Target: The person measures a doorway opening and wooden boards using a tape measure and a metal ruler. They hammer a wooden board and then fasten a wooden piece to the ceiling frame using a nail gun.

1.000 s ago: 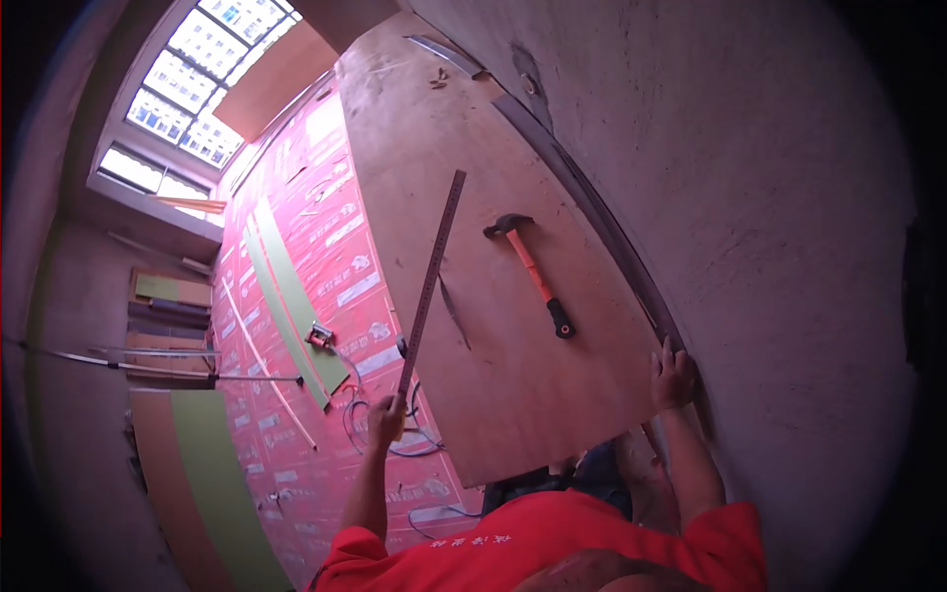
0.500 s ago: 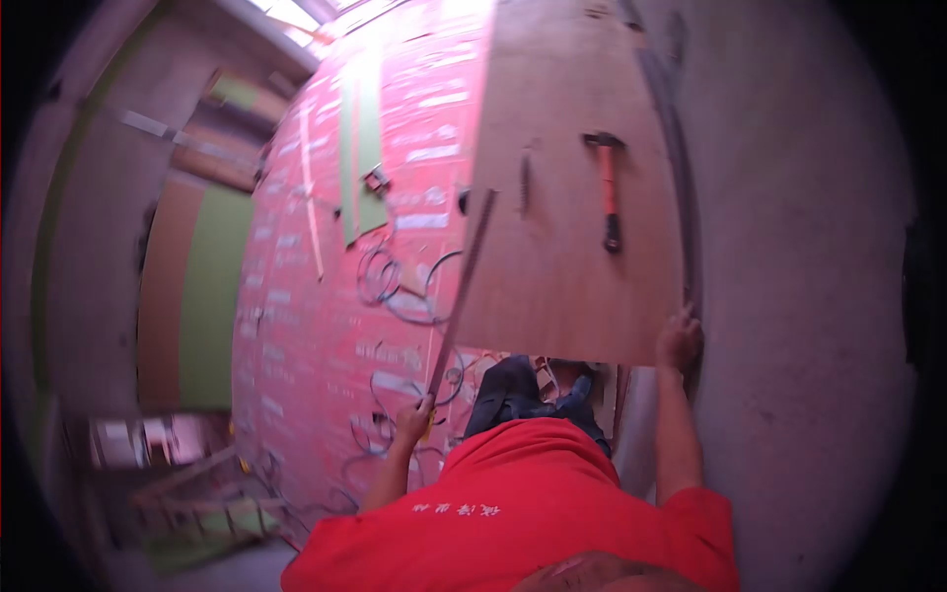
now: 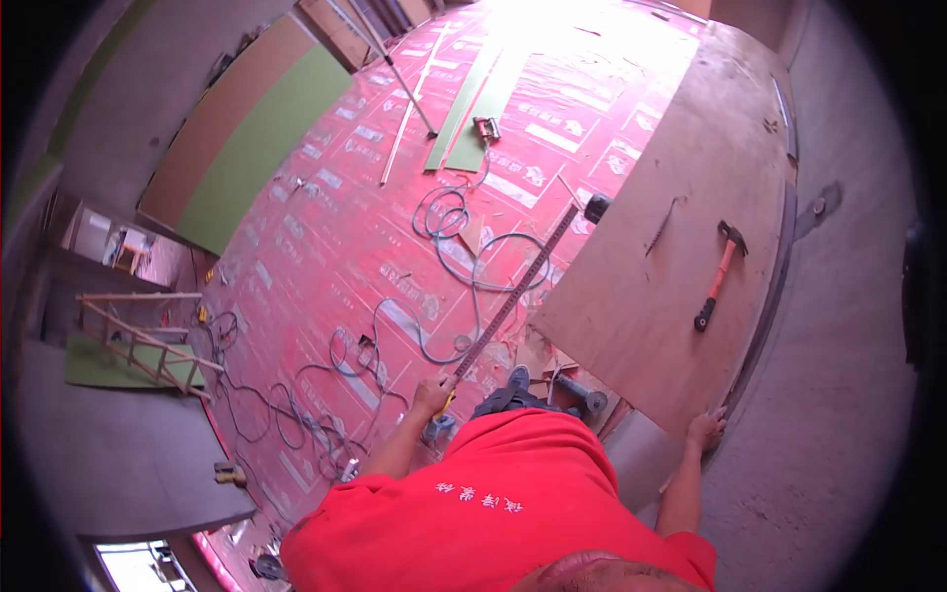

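Observation:
My left hand (image 3: 431, 396) is closed around what looks like a yellow tape measure (image 3: 450, 400). Its long dark marked blade (image 3: 515, 296) sticks out forward over the pink floor covering, towards the plywood board's left edge. Beside the wall, my right hand (image 3: 705, 431) has its fingers curled at the near right corner of the plywood board (image 3: 631, 306), next to a long dark strip (image 3: 774, 286); what it grips is unclear. On the board lie a claw hammer (image 3: 720, 276) with an orange and black handle and a thin hooked rod (image 3: 665, 227).
Cables (image 3: 444, 237) lie coiled across the pink floor sheet (image 3: 552, 109). A red power tool (image 3: 486, 128) sits near green strips (image 3: 464, 109). Scraps and a grey cylinder (image 3: 580, 393) lie by my feet. A wooden frame (image 3: 138, 340) stands left, and the concrete wall (image 3: 838, 326) rises right.
My view has swung left, so the board and hammer appear farther right and tilted, with more floor showing. Both hands keep their holds, and the blade now slants more to the right.

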Demonstrator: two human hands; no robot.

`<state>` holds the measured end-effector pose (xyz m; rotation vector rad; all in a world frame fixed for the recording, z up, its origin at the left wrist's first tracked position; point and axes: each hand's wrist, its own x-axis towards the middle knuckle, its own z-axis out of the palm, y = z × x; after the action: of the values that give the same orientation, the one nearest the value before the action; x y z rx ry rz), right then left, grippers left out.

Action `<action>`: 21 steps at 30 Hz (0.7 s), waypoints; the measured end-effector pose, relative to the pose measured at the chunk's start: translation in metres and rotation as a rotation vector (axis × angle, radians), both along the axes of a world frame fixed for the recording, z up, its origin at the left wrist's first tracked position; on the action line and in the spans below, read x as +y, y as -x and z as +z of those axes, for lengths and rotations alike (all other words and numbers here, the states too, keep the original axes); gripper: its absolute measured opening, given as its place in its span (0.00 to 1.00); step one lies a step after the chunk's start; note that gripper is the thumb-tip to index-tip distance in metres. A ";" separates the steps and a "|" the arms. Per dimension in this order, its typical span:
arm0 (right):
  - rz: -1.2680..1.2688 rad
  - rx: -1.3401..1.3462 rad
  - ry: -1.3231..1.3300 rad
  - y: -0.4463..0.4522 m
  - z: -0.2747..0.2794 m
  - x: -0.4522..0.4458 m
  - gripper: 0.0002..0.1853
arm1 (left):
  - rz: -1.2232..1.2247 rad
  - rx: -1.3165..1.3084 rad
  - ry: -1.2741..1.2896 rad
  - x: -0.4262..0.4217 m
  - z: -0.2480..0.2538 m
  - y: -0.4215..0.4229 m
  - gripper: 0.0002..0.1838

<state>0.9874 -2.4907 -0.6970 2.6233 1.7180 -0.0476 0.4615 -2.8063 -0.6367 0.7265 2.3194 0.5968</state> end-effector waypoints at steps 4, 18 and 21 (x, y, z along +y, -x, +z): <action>-0.008 0.035 0.027 -0.003 -0.002 0.005 0.30 | 0.052 0.039 0.068 -0.025 -0.024 0.015 0.22; -0.080 0.139 0.048 0.014 0.024 -0.021 0.25 | 0.006 -0.127 -0.028 -0.026 -0.078 0.061 0.20; -0.026 0.134 -0.011 0.015 0.025 -0.027 0.27 | -0.053 -0.107 -0.079 -0.009 -0.090 0.076 0.20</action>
<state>0.9722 -2.5180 -0.6722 2.7087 1.7263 -0.2199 0.3859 -2.8152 -0.7266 0.7707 2.1827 0.6897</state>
